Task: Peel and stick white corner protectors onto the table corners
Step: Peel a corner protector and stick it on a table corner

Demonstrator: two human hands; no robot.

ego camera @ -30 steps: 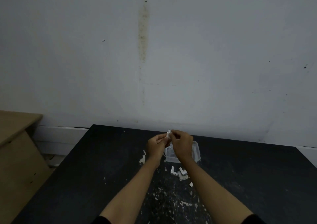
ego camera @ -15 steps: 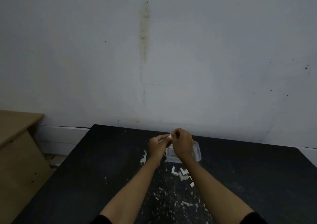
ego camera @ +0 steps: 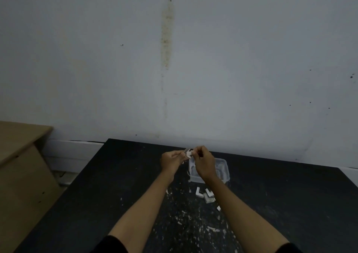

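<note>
Both my hands are raised over the black table [ego camera: 116,185], near its far edge. My left hand [ego camera: 171,160] and my right hand [ego camera: 204,163] pinch one small white L-shaped corner protector [ego camera: 188,153] between their fingertips. Whether its backing is coming off I cannot tell. Several more white corner protectors [ego camera: 205,194] lie on the table below my right wrist. The table's far left corner [ego camera: 108,140] is bare.
A clear plastic container [ego camera: 222,170] stands behind my right hand. White paper scraps [ego camera: 193,221] litter the table between my forearms. A wooden cabinet [ego camera: 21,165] stands to the left, across a gap. The grey wall [ego camera: 174,68] runs close behind the table.
My hands stay together in the same place. The protector has turned between my fingertips and shows more of its L shape now.
</note>
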